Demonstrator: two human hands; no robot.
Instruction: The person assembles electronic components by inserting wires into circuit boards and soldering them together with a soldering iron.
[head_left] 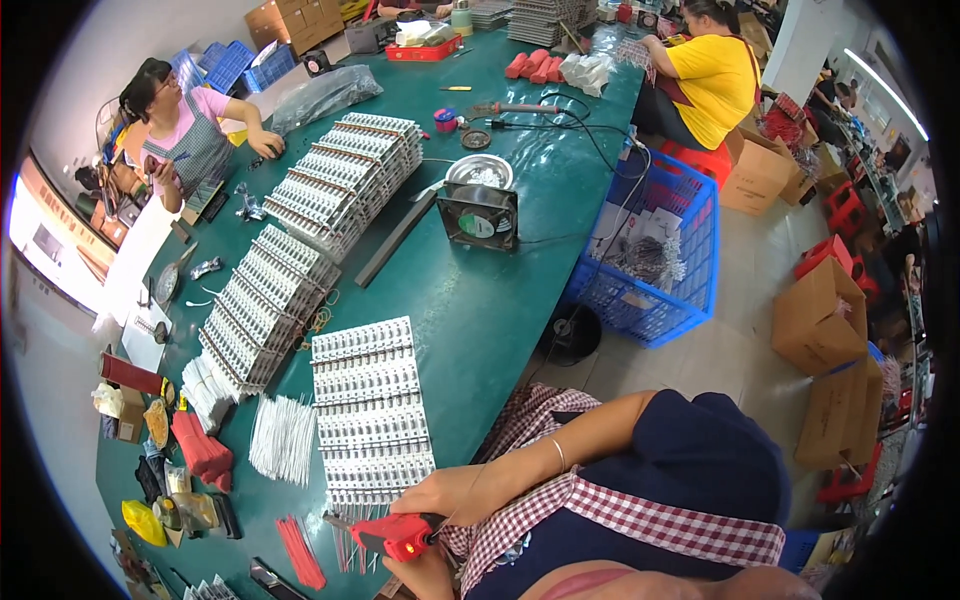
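At the near end of the long green worktop [500, 300] the person's two hands work close together. One hand [455, 495] reaches in from the forearm with the thin bracelet and rests at the near edge of a flat sheet of white component strips [370, 415]; fingers curled, touching the sheet's lower corner — whether it grips anything cannot be told. Which hand is left and which right cannot be settled from this angle. The other hand [425, 572], low at the frame edge, is clenched around a red handheld tool [395, 535], its dark tip pointing toward the sheet's lower edge.

Beside the sheet, on its left, lies a bundle of white wires [283, 438]; nearer the edge, loose red wires [298, 550]. Further up the worktop stand two long stacks of the same white strips [262, 310], then a square black fan [478, 215] next to a metal bowl [478, 172].

Two other people sit at the far end — one in pink [185, 125] on the left side, one in yellow [705, 80] on the right. A blue crate [655, 260] stands on the floor just beside the worktop.
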